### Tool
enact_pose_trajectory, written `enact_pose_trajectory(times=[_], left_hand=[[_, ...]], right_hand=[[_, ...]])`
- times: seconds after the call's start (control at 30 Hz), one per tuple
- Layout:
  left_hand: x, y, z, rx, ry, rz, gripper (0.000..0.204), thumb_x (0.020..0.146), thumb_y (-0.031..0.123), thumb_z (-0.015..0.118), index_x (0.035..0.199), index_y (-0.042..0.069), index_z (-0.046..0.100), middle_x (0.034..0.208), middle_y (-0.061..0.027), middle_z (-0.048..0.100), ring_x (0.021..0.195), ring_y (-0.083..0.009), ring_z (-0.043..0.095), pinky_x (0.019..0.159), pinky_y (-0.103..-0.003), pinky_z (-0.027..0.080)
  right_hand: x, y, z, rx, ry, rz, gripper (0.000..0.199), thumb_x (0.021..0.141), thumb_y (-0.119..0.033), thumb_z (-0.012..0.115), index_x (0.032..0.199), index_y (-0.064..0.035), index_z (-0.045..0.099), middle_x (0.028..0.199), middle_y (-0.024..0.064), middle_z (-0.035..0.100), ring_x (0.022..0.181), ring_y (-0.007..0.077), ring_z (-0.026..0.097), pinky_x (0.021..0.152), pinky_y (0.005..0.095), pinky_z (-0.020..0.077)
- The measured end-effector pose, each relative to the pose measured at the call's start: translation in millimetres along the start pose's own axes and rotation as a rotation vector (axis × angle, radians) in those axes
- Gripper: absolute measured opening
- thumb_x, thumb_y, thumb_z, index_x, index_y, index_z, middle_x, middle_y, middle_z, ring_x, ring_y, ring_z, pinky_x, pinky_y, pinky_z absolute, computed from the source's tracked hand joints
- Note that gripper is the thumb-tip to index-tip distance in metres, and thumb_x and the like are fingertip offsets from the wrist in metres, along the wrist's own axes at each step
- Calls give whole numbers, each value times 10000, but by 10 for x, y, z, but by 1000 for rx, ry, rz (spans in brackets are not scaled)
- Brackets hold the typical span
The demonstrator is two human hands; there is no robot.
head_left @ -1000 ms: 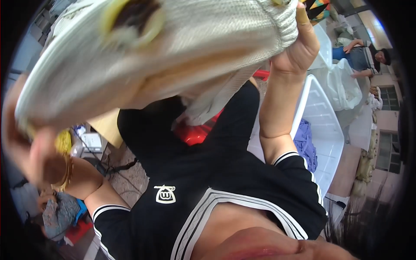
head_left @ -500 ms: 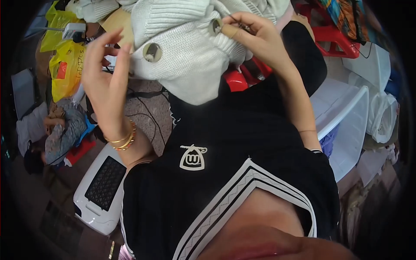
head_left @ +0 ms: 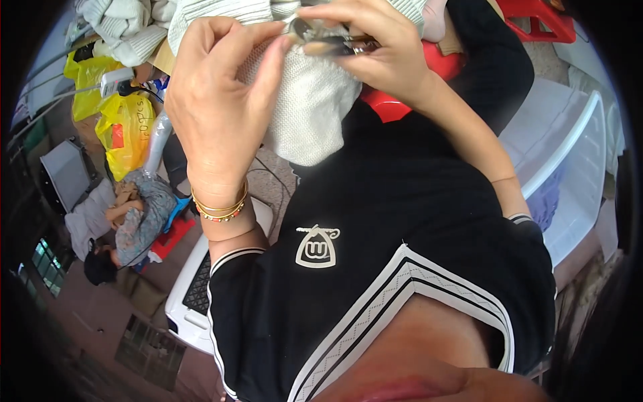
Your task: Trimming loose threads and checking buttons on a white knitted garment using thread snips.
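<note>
Clamped in the right hand (head_left: pixel 388 57) is a dark tool (head_left: pixel 351 47), its working end blurred beside the button (head_left: pixel 299 28). Thumb and forefinger of the left hand (head_left: pixel 221 100) are brought close at the button's edge; whether it is pinched cannot be told. The knit (head_left: pixel 311 114) is bunched beneath both hands. For good control, its cloth should be held taut there and the tool angled clear of yarn and fingertips.
</note>
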State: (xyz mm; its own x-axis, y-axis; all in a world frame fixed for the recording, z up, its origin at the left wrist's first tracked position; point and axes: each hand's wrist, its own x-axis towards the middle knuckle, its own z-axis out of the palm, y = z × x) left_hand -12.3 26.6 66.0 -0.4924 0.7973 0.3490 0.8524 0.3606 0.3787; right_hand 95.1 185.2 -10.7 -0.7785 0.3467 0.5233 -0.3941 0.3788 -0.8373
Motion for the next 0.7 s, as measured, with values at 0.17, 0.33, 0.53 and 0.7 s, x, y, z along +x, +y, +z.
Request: enact_pose_trajectory(times=[0.17, 0.33, 0.53, 0.7], left_hand=[[97, -29, 2, -31, -89, -88, 99, 807, 136, 750, 896, 93, 739, 762, -43, 580, 638, -192, 595, 586, -299, 462], [95, 12, 24, -17, -95, -91, 74, 819, 113, 739, 870, 64, 718, 760, -57, 573, 631, -194, 589, 578, -292, 450], [124, 11, 57, 105, -66, 44, 83, 837, 120, 727, 863, 53, 685, 805, -65, 579, 678, -215, 591, 603, -307, 454], [171, 74, 37, 83, -152, -46, 137, 822, 186, 752, 880, 71, 704, 815, -55, 583, 698, -218, 599, 615, -311, 461]], right_hand=[[11, 347, 101, -72, 32, -207, 415, 730, 120, 648, 1135, 32, 672, 915, 128, 640, 804, 221, 636, 711, 280, 503], [1, 421, 149, -12, 57, -296, 300, 772, 103, 656, 1068, 50, 675, 897, 126, 645, 782, 207, 623, 694, 286, 496], [27, 317, 125, 41, 18, -103, 134, 876, 4, 667, 991, 72, 668, 884, 127, 647, 765, 186, 594, 686, 285, 472], [15, 391, 142, 71, 54, -161, 147, 877, -15, 677, 995, 72, 669, 884, 123, 648, 774, 184, 596, 692, 284, 472]])
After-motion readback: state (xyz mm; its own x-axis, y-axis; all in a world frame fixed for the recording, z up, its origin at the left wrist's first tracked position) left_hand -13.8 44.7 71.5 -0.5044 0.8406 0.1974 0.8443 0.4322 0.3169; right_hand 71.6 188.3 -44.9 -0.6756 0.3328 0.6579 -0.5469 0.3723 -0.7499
